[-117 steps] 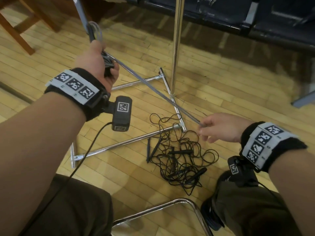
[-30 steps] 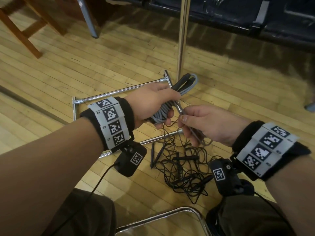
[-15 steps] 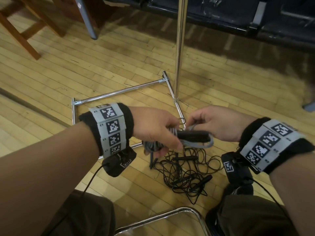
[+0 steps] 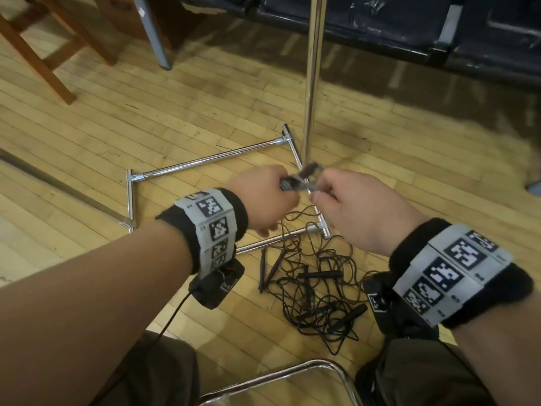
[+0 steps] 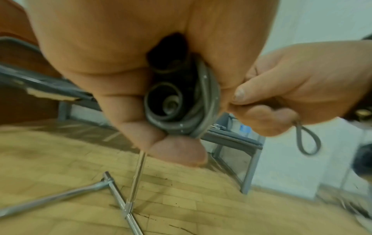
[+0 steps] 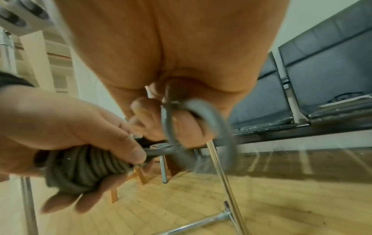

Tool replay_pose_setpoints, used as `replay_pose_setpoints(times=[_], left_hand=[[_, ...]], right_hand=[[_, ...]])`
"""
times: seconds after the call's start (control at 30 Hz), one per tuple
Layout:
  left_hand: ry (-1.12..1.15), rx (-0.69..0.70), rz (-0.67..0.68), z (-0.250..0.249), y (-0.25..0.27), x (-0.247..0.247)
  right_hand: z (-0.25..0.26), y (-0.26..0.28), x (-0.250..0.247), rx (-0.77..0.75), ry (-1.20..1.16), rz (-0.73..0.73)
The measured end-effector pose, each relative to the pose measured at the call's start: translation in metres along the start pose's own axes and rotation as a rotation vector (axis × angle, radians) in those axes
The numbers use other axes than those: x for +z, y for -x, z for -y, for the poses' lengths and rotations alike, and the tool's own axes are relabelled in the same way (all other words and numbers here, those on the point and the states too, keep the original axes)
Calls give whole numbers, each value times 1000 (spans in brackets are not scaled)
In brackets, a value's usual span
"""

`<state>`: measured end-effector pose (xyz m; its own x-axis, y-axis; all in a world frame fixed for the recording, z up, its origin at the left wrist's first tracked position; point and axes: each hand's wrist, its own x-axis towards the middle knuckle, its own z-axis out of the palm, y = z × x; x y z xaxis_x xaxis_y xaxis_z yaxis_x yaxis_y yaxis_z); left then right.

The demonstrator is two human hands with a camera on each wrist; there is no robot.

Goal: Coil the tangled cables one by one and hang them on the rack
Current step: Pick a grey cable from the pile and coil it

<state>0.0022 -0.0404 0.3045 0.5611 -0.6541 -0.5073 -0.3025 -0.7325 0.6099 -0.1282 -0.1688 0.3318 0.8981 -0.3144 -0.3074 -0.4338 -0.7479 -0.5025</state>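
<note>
My left hand (image 4: 263,194) grips a coiled grey cable (image 6: 86,167), its turns bunched in the fist (image 5: 181,101). My right hand (image 4: 351,206) pinches the cable's loose end, which forms a small loop (image 6: 193,125) hanging below the fingers (image 5: 308,139). The two hands meet in front of the rack's chrome upright pole (image 4: 311,83). On the floor below them lies a tangle of thin black cables (image 4: 316,288) with dark plugs.
The rack's chrome base frame (image 4: 205,161) lies on the wooden floor around the tangle. A dark bench (image 4: 409,27) runs along the back, wooden chair legs (image 4: 38,51) stand at far left, and a chrome chair rail (image 4: 278,376) is near my knees.
The grey cable, earlier stretched between my raised left hand and my right, is now bundled in my left fist. Both hands have risen slightly and the right one works the loose end.
</note>
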Motion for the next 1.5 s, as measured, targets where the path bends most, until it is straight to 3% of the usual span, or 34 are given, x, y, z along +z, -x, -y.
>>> replay_pose_setpoints(times=[0.07,0.13,0.3,0.37,0.5,0.67,0.77,0.87,1.0,1.27,1.5], left_hand=[[268,-54,-27,4,-4,-10],[483,-42,53,7,-6,-18],[695,74,243,3,1,-18],[678,120,270,1,3,-18],[571,206,438,1,9,-16],[107,200,617,-4,18,-12],[-167,215,598,-6,18,-4],[-225,208,573,-5,17,0],[-15,234,550,-1,17,-7],[569,347,325,-4,14,-11],[852,318,200,3,12,-23]], right_hand=[[-4,-1,3,4,-43,82],[-10,-2,5,12,-119,144],[-20,-7,12,19,-368,304],[-21,-8,15,31,-410,349],[-29,-12,6,-5,-240,326],[-35,-10,-4,-41,18,344],[-31,-11,-3,-48,92,297],[-34,-14,-5,-57,89,263],[-42,-12,-7,26,26,278],[-49,-13,-4,154,-299,281],[-43,-14,-9,129,-598,315]])
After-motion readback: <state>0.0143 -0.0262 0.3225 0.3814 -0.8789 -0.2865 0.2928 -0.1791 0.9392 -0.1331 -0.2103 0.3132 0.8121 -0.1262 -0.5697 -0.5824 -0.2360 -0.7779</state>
